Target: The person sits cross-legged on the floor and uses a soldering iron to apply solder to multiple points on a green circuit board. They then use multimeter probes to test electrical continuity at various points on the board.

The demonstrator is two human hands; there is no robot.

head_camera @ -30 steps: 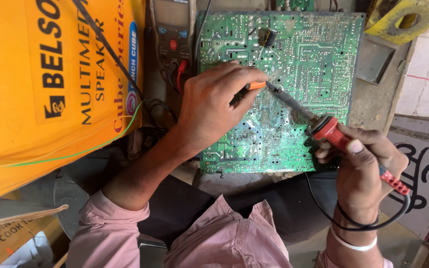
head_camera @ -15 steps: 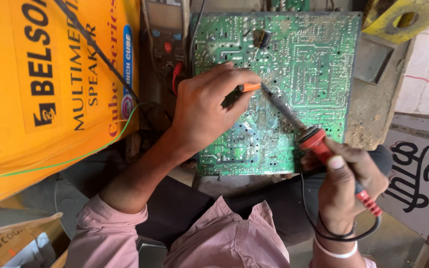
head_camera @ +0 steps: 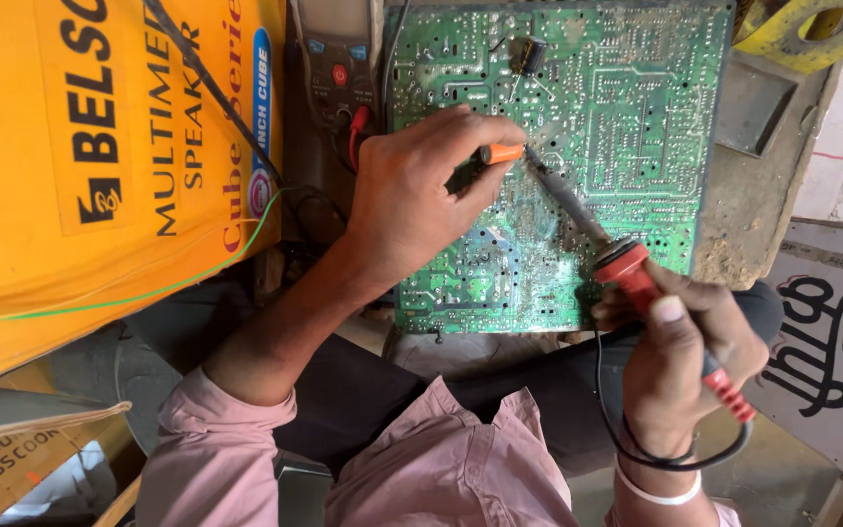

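Item: my right hand (head_camera: 680, 376) gripping red-handled soldering iron (head_camera: 626, 268), tip on green printed circuit board (head_camera: 587, 117) mid-scene; left hand (head_camera: 412, 200) pinching small orange tool (head_camera: 500, 153) beside it; best kept steady, I judge.

Red-handled soldering iron (head_camera: 626, 268) angled onto green circuit board (head_camera: 626, 127) beside orange-tipped tool (head_camera: 500, 153).

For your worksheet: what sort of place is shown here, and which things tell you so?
Probably a small electronics repair workshop. A green circuit board lies solder side up, the right hand holds a red-handled soldering iron to it, and a multimeter sits beside the board.
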